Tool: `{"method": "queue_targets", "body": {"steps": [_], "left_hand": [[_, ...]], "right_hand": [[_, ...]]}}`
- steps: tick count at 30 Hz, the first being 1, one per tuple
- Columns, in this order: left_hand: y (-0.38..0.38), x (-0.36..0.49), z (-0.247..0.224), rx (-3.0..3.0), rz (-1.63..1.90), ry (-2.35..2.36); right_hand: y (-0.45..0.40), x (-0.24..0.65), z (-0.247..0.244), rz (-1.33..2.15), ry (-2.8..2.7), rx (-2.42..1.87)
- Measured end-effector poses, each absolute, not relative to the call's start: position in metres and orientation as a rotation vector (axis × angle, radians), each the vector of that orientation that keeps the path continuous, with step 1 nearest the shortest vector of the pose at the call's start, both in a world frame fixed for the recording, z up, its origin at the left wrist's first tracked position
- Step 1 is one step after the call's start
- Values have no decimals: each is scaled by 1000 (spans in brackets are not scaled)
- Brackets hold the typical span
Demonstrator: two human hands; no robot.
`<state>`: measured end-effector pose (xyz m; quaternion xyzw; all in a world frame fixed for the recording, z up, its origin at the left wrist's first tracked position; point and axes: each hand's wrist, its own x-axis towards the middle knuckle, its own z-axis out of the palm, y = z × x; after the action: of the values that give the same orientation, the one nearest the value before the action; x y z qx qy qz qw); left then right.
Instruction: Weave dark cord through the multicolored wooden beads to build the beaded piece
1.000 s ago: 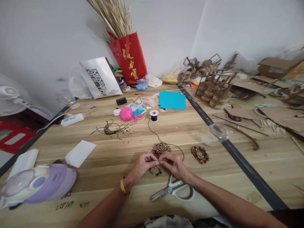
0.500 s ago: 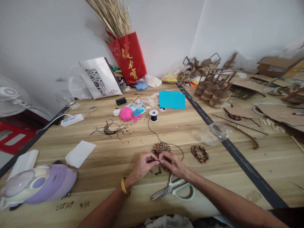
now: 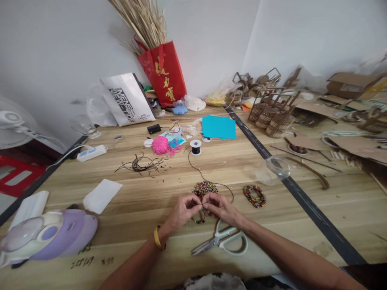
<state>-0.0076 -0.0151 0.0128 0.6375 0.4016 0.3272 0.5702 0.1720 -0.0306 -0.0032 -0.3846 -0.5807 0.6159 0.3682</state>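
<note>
My left hand (image 3: 185, 210) and my right hand (image 3: 220, 207) meet fingertip to fingertip, both pinched closed. Below their fingertips hangs a beaded bracelet (image 3: 199, 220) of multicoloured beads, partly hidden by the hands. The cord ends between the fingers are too small to see clearly. Just beyond the hands lies a pile of loose beads (image 3: 206, 188). Black cord (image 3: 231, 192) runs from a spool (image 3: 196, 147) round to the pile's right side. White-handled scissors (image 3: 220, 240) rest on the table nearer me, under the right wrist. Finished-looking beaded bracelets (image 3: 254, 196) lie stacked to the right.
Cut black cords (image 3: 140, 164) and pink yarn (image 3: 161, 145) lie to the left, beyond a white paper (image 3: 102, 196). A purple and white device (image 3: 60, 233) sits at the near left. Blue sheets (image 3: 219, 127), a clear plastic cup (image 3: 278, 167) and small woven baskets (image 3: 273, 117) stand farther right.
Both hands stay in nearly the same place, with only a slight shift of the pinching fingers. The bracelet below them has barely moved.
</note>
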Motion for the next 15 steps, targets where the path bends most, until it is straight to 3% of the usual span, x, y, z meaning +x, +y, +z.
{"method": "queue_targets", "body": {"steps": [8,15], "left_hand": [[-14,-9,12,1455,740,924],[-13,-8,12,1398,712,917]], "right_hand": [[-32,172,-2,1429,-1600,-994],[-33,174,-5,1040,-1816,-989]]}}
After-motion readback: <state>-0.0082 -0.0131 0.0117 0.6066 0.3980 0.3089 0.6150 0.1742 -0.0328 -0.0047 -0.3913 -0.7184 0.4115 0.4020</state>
